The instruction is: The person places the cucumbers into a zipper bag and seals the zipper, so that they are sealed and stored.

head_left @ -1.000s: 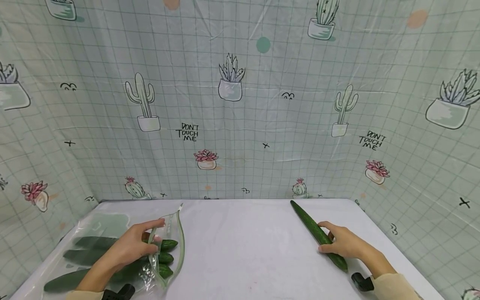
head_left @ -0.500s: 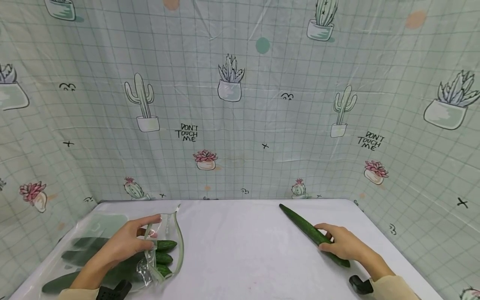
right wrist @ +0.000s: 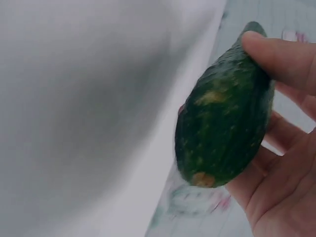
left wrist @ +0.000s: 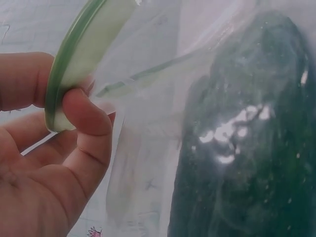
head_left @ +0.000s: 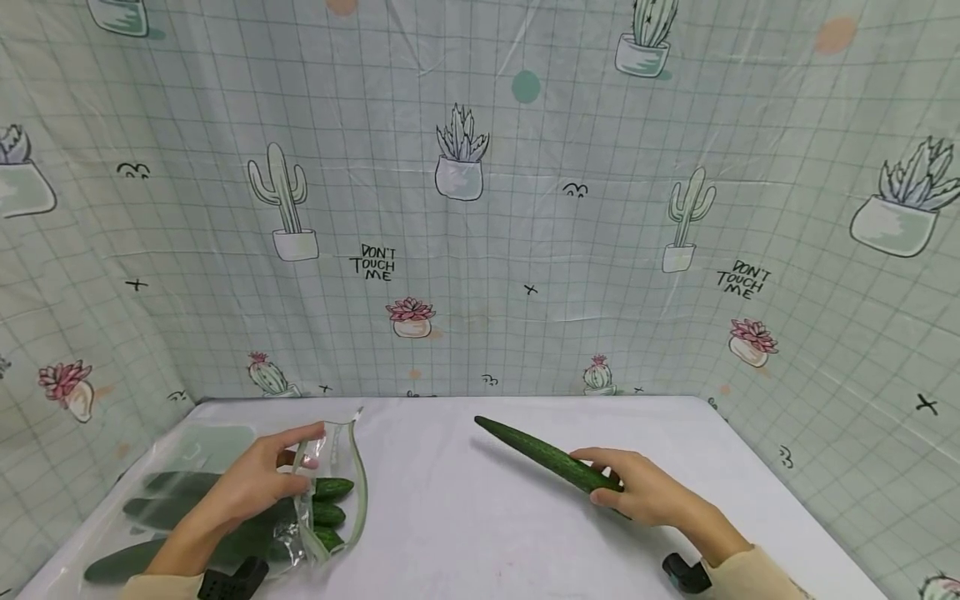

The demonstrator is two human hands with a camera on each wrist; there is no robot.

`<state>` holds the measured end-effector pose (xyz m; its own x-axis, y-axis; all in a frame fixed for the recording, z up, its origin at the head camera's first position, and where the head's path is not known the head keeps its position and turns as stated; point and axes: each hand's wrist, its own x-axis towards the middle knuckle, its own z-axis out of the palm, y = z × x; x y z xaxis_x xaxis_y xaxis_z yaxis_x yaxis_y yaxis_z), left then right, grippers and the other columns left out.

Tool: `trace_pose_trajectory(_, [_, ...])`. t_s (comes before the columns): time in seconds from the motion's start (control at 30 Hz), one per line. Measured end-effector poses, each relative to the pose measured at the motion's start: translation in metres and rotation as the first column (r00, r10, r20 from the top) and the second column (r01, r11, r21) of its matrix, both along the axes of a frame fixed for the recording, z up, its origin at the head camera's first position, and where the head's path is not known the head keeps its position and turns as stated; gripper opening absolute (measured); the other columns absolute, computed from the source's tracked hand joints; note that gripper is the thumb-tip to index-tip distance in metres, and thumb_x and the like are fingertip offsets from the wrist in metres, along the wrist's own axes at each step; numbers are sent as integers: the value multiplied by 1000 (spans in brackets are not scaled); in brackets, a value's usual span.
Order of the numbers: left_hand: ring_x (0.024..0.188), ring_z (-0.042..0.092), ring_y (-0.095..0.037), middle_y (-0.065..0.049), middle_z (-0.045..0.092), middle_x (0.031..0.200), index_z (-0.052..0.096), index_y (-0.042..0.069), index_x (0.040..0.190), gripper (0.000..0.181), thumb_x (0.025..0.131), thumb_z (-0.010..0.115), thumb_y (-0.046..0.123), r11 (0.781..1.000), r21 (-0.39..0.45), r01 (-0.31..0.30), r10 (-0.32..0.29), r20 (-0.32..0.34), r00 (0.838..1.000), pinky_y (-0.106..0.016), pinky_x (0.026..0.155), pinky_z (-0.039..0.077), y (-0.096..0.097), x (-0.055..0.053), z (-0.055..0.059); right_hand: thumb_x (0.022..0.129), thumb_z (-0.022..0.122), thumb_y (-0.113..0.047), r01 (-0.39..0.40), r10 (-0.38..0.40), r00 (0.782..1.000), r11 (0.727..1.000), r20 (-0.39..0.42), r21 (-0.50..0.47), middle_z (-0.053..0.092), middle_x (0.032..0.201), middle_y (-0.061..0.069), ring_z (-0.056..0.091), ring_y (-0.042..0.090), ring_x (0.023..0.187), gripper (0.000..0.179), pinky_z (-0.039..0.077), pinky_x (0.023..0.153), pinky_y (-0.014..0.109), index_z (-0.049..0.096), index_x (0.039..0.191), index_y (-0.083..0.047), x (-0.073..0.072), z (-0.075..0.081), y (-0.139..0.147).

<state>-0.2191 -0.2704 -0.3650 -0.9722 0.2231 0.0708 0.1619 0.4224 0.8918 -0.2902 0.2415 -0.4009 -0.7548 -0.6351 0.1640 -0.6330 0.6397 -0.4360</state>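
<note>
My left hand point(head_left: 251, 483) pinches the upper edge of a clear zip bag point(head_left: 352, 467) by its green zip strip point(left wrist: 64, 74), and the bag's mouth gapes toward the right. Several cucumbers point(head_left: 330, 515) lie inside, some seen hazily through the plastic, their ends showing near the mouth. One cucumber point(left wrist: 252, 143) fills the right side of the left wrist view. In my right hand point(head_left: 645, 487) a long single cucumber point(head_left: 540, 452) is gripped near its close end between thumb and fingers. It is raised off the table, its far tip pointing left toward the bag.
The white table point(head_left: 450, 533) stretches between the two hands. A curtain point(head_left: 480, 242) printed with a grid and potted cacti hangs at the back and on both sides. Black wrist cameras point(head_left: 686, 573) sit on both wrists.
My right hand has lifted the long cucumber and carried it left, with its tip swinging toward the bag. The left hand shifted slightly left, still pinching the bag's edge.
</note>
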Motion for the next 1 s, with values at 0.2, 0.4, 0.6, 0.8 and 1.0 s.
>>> trace_pose_trajectory(0.2, [110, 53, -39, -28, 33, 146, 34, -2, 147, 78, 74, 60, -9, 1000, -15, -25, 25, 21, 999, -30, 51, 39, 6, -1, -4, 88, 69, -15, -129, 131, 989, 991, -65, 34, 57, 128, -9, 56, 9, 106, 54, 49, 83, 31, 51, 139, -23, 4, 10, -45])
trace_pose_trajectory(0.4, [108, 53, -36, -26, 34, 146, 33, -1, 147, 79, 74, 61, -9, 999, -11, -31, 31, 36, 999, -31, 55, 42, 10, -3, -9, 90, 67, -20, -211, 220, 973, 971, -73, 114, 55, 130, -13, 54, 9, 116, 54, 45, 94, 35, 49, 140, -28, 5, 17, -92])
trace_pose_trajectory(0.6, [108, 53, -37, -26, 33, 147, 33, -1, 147, 77, 75, 61, -9, 1000, 2, -22, 22, 31, 999, -31, 55, 42, 11, -4, -8, 89, 68, -23, -261, 284, 951, 949, -121, 176, 56, 129, -12, 53, 10, 118, 52, 44, 96, 36, 50, 138, -29, 1, 17, -132])
trace_pose_trajectory(0.8, [104, 53, -34, -28, 32, 146, 32, -3, 147, 77, 76, 61, -9, 1000, 17, 2, -2, 29, 1000, -31, 54, 41, 12, -4, -7, 89, 68, -23, -280, 312, 938, 938, -149, 204, 59, 122, -11, 55, 7, 111, 50, 47, 91, 34, 52, 137, -28, -7, 18, -165])
trace_pose_trajectory(1.0, [109, 53, -39, -29, 31, 146, 30, -4, 147, 78, 76, 61, -9, 1000, 27, 5, -6, 37, 999, -31, 53, 40, 12, -3, -10, 89, 68, -23, -275, 312, 936, 936, -159, 218, 60, 119, -12, 56, 5, 109, 49, 46, 91, 31, 53, 136, -29, -18, 21, -198])
